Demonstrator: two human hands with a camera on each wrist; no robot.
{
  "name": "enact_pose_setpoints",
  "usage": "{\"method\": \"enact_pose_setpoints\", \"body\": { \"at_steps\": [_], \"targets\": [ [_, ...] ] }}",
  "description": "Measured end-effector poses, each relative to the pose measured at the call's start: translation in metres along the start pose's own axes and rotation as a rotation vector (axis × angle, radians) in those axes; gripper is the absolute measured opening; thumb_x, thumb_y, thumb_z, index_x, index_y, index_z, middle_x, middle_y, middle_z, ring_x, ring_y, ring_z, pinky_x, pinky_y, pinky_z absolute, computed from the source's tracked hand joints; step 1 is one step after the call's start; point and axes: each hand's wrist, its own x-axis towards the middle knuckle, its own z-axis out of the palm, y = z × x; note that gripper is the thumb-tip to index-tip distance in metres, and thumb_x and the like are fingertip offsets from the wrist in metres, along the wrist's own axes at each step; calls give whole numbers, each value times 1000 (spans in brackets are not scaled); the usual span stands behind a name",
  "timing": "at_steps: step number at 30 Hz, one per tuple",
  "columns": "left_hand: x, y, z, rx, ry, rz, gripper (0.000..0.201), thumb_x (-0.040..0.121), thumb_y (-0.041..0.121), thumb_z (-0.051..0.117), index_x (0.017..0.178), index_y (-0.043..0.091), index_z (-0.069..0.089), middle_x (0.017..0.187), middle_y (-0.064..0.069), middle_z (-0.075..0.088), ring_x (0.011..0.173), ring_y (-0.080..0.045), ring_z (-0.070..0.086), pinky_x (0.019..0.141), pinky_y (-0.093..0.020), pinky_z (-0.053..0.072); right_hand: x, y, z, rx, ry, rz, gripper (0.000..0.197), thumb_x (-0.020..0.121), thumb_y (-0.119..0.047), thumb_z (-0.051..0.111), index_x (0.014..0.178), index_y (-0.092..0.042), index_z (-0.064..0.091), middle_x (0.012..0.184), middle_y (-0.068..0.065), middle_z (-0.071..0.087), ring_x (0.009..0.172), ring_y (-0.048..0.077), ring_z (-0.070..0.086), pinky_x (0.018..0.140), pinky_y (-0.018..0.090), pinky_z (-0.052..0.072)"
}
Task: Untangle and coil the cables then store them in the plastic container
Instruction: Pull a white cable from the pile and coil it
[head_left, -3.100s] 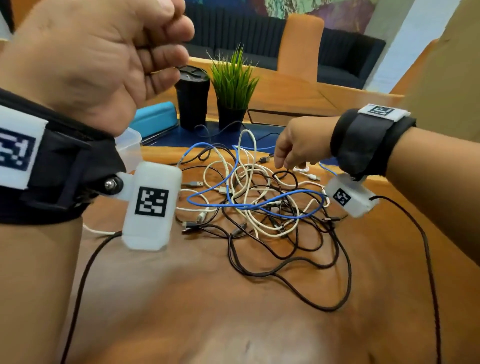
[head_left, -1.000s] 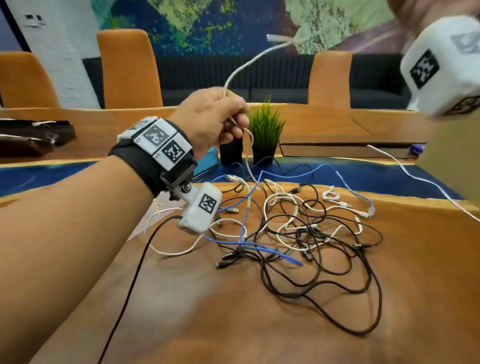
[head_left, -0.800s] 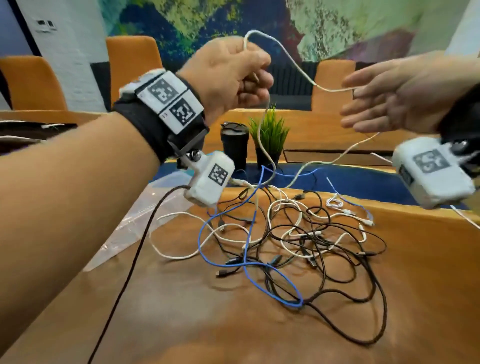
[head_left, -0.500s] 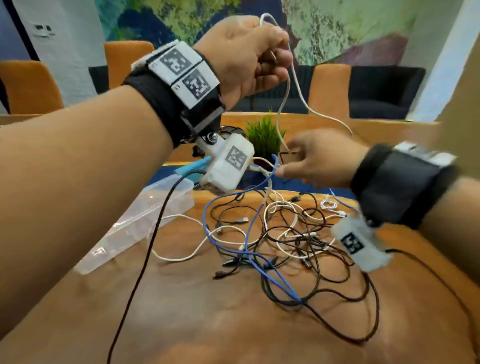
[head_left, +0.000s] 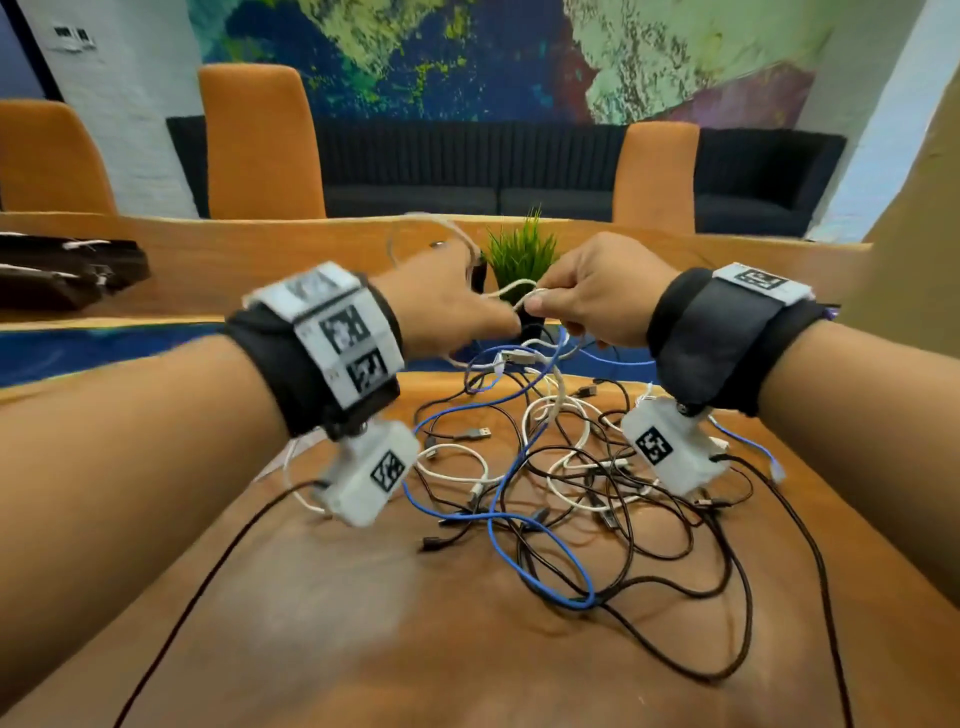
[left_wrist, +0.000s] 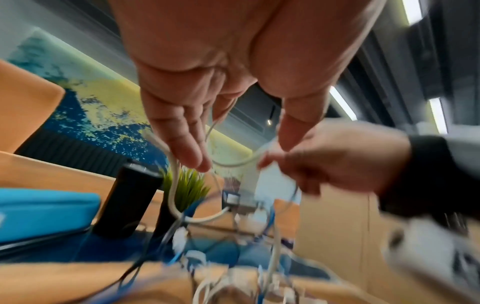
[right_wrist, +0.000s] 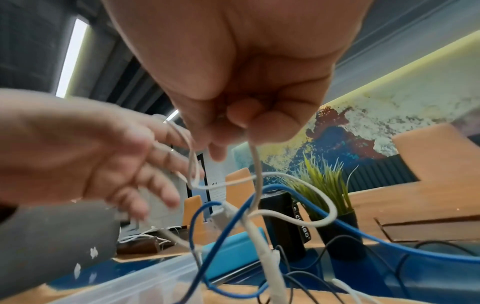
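Above the table (head_left: 363, 649), both hands work one white cable (right_wrist: 255, 176) lifted from the pile. Right hand (head_left: 597, 291) pinches it between thumb and fingertips. Left hand (head_left: 441, 306) has fingers spread and mostly straight, a loop draped over them (left_wrist: 182, 142); no firm grip visible.

Progress: early, by my read. Nothing coiled, nothing stored. Tangle (head_left: 561, 467) lies on the table below the hands, white cable trailing into it.

Count: one blue cable (head_left: 540, 540); several white and several black, too knotted for exact numbers. One clear plastic container (right_wrist: 124, 288), only its rim visible, beside the pile.
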Motion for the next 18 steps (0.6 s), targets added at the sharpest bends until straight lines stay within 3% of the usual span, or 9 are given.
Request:
{"method": "enact_pose_setpoints", "body": {
  "at_steps": [3,5,8,11,15,18],
  "targets": [
    [-11,-13,28,264,-87,-29,110,68,56,79,151,14,19,133,-5,59,111,-24,61,88,-31,50,3,-4,-1,96,-25,10,20,90,-35,66,91,-18,76,60,2,60,47,16,55,49,31,53],
    [-13,-17,44,326,-110,-9,116,66,62,77,153,21,13,138,-5,55,113,-26,59,90,-32,50,3,-7,-4,211,-58,39,24,90,-35,65,91,-14,75,61,4,60,54,23,57,59,38,57],
    [-10,-18,59,335,-46,35,106,63,69,71,146,24,23,132,3,59,107,-24,61,89,-39,54,1,-11,-9,373,-95,63,26,94,-29,61,92,-7,73,61,5,56,57,24,55,66,41,58],
    [-3,-18,64,312,53,29,89,66,72,62,136,27,34,122,6,64,100,-22,63,83,-38,55,-1,-12,-15,481,-96,79,24,95,-26,60,93,-6,73,58,4,54,50,17,51,58,34,56],
    [3,-16,57,261,56,99,31,89,48,56,105,22,52,91,-1,66,86,-27,63,68,-34,49,0,-9,-26,329,12,58,19,90,-25,66,85,-9,75,53,2,53,43,15,48,48,29,51],
    [3,-15,51,249,-1,199,21,97,35,47,105,18,56,86,-5,64,84,-31,61,67,-36,49,2,-9,-35,188,123,52,11,87,-21,68,82,-15,76,43,-9,53,36,1,46,39,18,41]
  ]
}}
